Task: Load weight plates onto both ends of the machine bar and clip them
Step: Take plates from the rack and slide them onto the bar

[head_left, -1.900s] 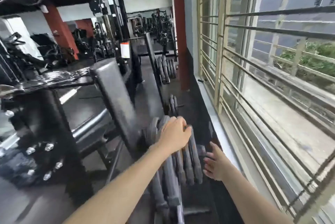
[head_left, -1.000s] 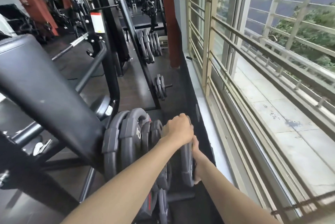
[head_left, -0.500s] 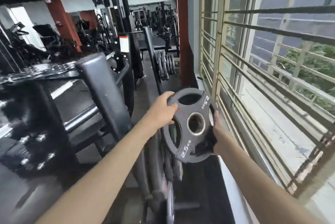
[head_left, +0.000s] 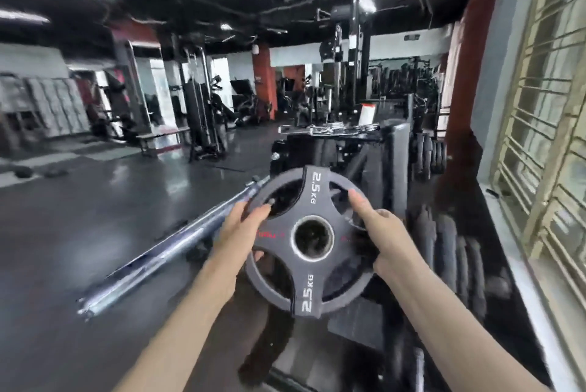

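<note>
Left hand (head_left: pixel 242 226) and right hand (head_left: pixel 385 234) grip the upright weight plate (head_left: pixel 312 268) by its rim.

Both arms reach forward — left hand (head_left: pixel 238 230) and right hand (head_left: pixel 382 233) grip opposite edges, fingers (head_left: pixel 355 201) curled.

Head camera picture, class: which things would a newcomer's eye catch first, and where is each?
The round black rubber 2.5 kg weight plate fills the centre foreground, gripped at its rim by the left hand and right hand. A long shiny steel bar slants across the floor to its left. Pale window bars line the right edge.
</note>
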### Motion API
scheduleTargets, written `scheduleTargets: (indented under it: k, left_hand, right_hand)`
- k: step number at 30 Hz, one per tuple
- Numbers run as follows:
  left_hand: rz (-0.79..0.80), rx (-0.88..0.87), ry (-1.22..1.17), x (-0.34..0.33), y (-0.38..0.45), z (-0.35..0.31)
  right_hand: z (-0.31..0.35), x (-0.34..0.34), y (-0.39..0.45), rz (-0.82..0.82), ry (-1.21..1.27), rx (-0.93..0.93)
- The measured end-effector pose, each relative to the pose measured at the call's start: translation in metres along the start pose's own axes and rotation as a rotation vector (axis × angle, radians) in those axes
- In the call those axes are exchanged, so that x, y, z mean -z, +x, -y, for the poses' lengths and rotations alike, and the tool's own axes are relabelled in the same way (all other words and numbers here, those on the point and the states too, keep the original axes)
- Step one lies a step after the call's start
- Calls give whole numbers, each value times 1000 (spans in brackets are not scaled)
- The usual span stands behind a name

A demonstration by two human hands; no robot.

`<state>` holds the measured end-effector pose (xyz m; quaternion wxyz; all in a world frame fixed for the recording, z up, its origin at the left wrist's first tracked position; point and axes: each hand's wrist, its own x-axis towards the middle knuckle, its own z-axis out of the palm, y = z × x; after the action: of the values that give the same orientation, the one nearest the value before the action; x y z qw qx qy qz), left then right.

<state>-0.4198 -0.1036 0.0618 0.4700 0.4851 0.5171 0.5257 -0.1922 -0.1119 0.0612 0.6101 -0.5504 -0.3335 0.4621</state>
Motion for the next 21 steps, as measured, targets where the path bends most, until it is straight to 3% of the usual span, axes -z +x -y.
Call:
scheduleTargets:
  k: [6,10,17,21]
  left_hand:
    - [-260,-20,0,174,-27,-2]
    - [-318,32,-22,245,-43,-1]
    - [-293,162,-67,301,-40,29]
    - [-264,224,-152,307,-29,38]
  right_hand:
    - [-30,-149,-75,168,31,-4]
    - [-43,-215,-113,246,50,-36]
    - [-66,-266,-147,244,30,-107]
    - [-80,-279,-152,162,-6,-98]
